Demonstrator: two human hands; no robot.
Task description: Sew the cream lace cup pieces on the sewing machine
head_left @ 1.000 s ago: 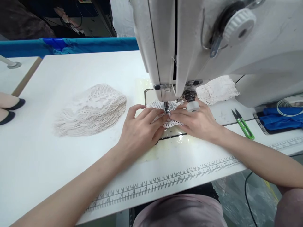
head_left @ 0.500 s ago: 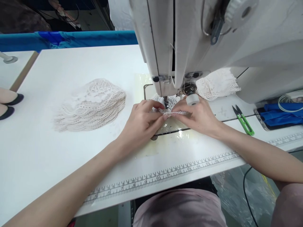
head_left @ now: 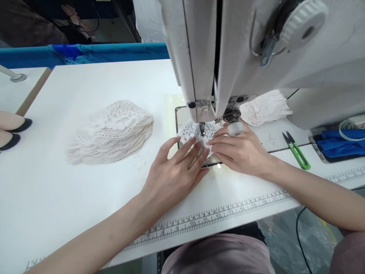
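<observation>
The left hand (head_left: pixel 173 171) is spreading its fingers flat, pressing the near edge of a scalloped lace piece (head_left: pixel 189 131); the right hand (head_left: pixel 242 152) is resting closer-fingered on its right side, and whether it is pinching the lace I cannot tell. The lace is lying under the presser foot (head_left: pixel 202 129), centre of the frame, so the step in hand is seemingly guiding it for stitching; the next move is probably calling for smoothing the fabric while keeping fingertips clear. The hard, glossy sewing machine (head_left: pixel 199 45) is towering above. A soft, openwork lace stack (head_left: pixel 114 133) is fanning across the smooth white desk (head_left: pixel 85 201) at centre left, while green-handled thread snips (head_left: pixel 298 152) are lying at right
</observation>
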